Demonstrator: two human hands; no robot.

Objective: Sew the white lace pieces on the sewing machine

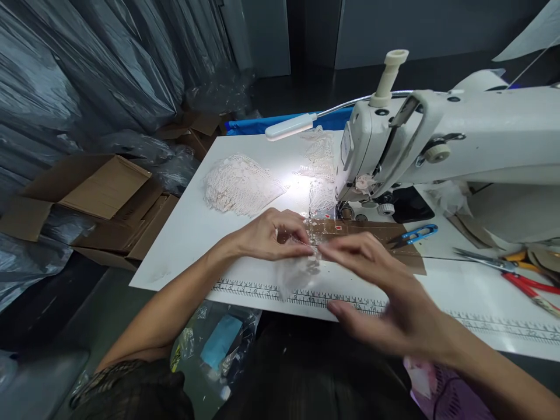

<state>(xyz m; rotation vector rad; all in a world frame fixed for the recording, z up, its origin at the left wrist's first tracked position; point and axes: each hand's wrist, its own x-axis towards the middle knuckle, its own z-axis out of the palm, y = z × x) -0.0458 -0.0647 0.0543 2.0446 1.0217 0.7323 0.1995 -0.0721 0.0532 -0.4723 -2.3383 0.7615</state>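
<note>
Head view, looking down at a white sewing table (184, 256). The person's left hand (282, 233) pinches a small piece of sheer white fabric (294, 277) between thumb and fingers, near the table's front edge, just in front of the sewing machine (437, 140). The right hand (380, 291), blurred, is spread, thumb well apart from the fingers; its fingertips are at the fabric's right side, though whether they touch it cannot be told. The left hand's grip probably steadies the limp fabric, leaving the right free.

A slim lamp (291, 126) stretches leftward from the machine, apparently aimed to light the needle area. A fan-shaped lace stack (240, 184) and looser lace pieces (321, 151) lie behind the hands, likely kept within reach. Blue thread snips (417, 234) rest partly on a brown strip (413, 262), and red-handled scissors (525, 283) lie farther right, both handy to the right hand.

A printed ruler scale (262, 290) runs along the front edge. Beyond the table's left side stand open cardboard boxes (105, 189) and hanging grey plastic sheeting (109, 52).
</note>
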